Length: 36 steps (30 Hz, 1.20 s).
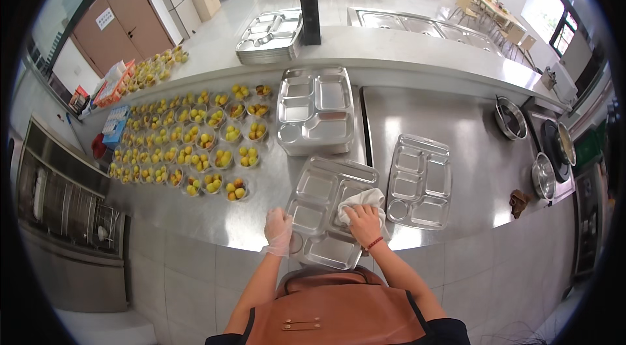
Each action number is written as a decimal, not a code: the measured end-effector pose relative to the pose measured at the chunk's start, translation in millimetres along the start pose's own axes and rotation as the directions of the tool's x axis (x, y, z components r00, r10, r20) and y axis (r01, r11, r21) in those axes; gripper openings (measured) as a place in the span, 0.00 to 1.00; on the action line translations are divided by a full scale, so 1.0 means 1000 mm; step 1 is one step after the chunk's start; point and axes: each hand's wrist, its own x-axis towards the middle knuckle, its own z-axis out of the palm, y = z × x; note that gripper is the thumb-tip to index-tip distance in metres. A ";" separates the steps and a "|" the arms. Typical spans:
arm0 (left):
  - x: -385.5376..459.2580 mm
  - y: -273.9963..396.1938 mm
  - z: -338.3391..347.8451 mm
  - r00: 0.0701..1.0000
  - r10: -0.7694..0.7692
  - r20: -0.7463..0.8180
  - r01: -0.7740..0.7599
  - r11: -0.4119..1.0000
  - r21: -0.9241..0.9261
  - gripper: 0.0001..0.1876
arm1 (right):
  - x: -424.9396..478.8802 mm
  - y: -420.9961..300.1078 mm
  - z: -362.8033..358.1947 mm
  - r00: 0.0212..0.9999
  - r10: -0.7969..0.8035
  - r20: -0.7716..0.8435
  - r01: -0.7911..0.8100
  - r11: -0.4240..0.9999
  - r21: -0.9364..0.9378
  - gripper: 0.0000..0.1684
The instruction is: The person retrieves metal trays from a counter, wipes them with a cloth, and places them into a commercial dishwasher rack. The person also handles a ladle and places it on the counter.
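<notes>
A stainless steel compartment tray (pixel 308 216) lies tilted before me, its near end reaching over the counter's front edge. Gripping its left rim is my left hand (pixel 278 229), in a clear plastic glove. My bare right hand (pixel 364 222) presses a white cloth (pixel 368 199) into the compartments on the tray's right side. To the right, another compartment tray (pixel 420 182) rests on the steel counter. Just beyond the tray in my hands stands a tall stack of the same trays (pixel 316 112).
Rows of clear cups with yellow fruit (pixel 195 139) fill the counter's left side. More stacked trays (pixel 270 34) sit on the raised ledge (pixel 391 49). Metal bowls (pixel 543 176) and a brown cloth (pixel 519 203) are at the right. An open-fronted steel cabinet (pixel 68 198) stands left.
</notes>
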 end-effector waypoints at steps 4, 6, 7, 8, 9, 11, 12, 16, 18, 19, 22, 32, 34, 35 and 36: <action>0.007 0.004 -0.011 0.993 -0.048 0.103 0.053 0.998 -0.040 0.08 | -0.002 0.006 0.000 0.994 0.047 -0.102 -0.045 0.999 0.016 0.20; 0.011 0.012 -0.021 0.981 -0.112 0.157 0.123 0.990 -0.063 0.09 | -0.008 0.007 -0.016 0.973 0.163 -0.161 -0.149 0.984 0.099 0.20; 0.010 0.018 -0.028 0.971 -0.159 0.177 0.174 0.982 -0.073 0.10 | -0.012 0.010 -0.024 0.945 0.249 -0.213 -0.210 0.959 0.191 0.19; 0.011 0.021 -0.031 0.958 -0.205 0.199 0.224 0.971 -0.081 0.11 | -0.017 0.016 -0.035 0.906 0.336 -0.256 -0.262 0.922 0.284 0.19; 0.011 0.016 -0.031 0.946 -0.201 0.253 0.248 0.954 -0.168 0.12 | -0.024 0.023 -0.045 0.860 0.421 -0.287 -0.302 0.875 0.378 0.18; 0.011 0.001 -0.026 0.917 -0.175 0.360 0.300 0.895 -0.330 0.15 | -0.038 0.039 -0.061 0.752 0.603 -0.266 -0.385 0.730 0.565 0.18; 0.008 0.012 -0.030 0.849 -0.174 0.499 0.442 0.751 -0.490 0.20 | -0.043 0.046 -0.069 0.699 0.677 -0.230 -0.438 0.659 0.611 0.18; 0.000 0.017 -0.013 0.774 -0.125 0.620 0.462 0.781 -0.419 0.20 | -0.023 0.030 -0.085 0.730 0.601 -0.325 -0.331 0.728 0.601 0.17; -0.011 0.047 -0.024 0.811 -0.060 0.582 0.353 0.844 -0.405 0.19 | 0.015 0.001 -0.093 0.847 0.327 -0.418 -0.136 0.895 0.425 0.18; -0.013 0.055 -0.022 0.823 -0.020 0.568 0.296 0.869 -0.398 0.19 | 0.037 -0.014 -0.100 0.877 0.170 -0.449 -0.034 0.955 0.294 0.20; -0.020 0.104 -0.032 0.842 0.203 0.499 -0.045 0.949 -0.311 0.15 | 0.074 -0.017 -0.072 0.927 -0.047 -0.372 0.069 0.997 0.045 0.23; -0.010 0.165 0.058 0.791 0.254 0.556 0.061 0.872 -0.485 0.19 | -0.063 0.136 -0.132 0.571 0.515 -0.640 -0.591 0.798 0.115 0.17; 0.006 0.166 0.106 0.795 0.242 0.556 0.062 0.880 -0.472 0.20 | -0.114 0.149 -0.150 0.445 0.691 -0.569 -0.646 0.688 0.331 0.19; 0.016 0.167 0.132 0.807 0.267 0.526 0.020 0.878 -0.477 0.19 | -0.136 0.155 -0.156 0.414 0.705 -0.575 -0.653 0.671 0.352 0.18; 0.023 0.171 0.153 0.817 0.292 0.497 -0.020 0.877 -0.481 0.19 | -0.151 0.152 -0.164 0.334 0.792 -0.511 -0.676 0.579 0.455 0.18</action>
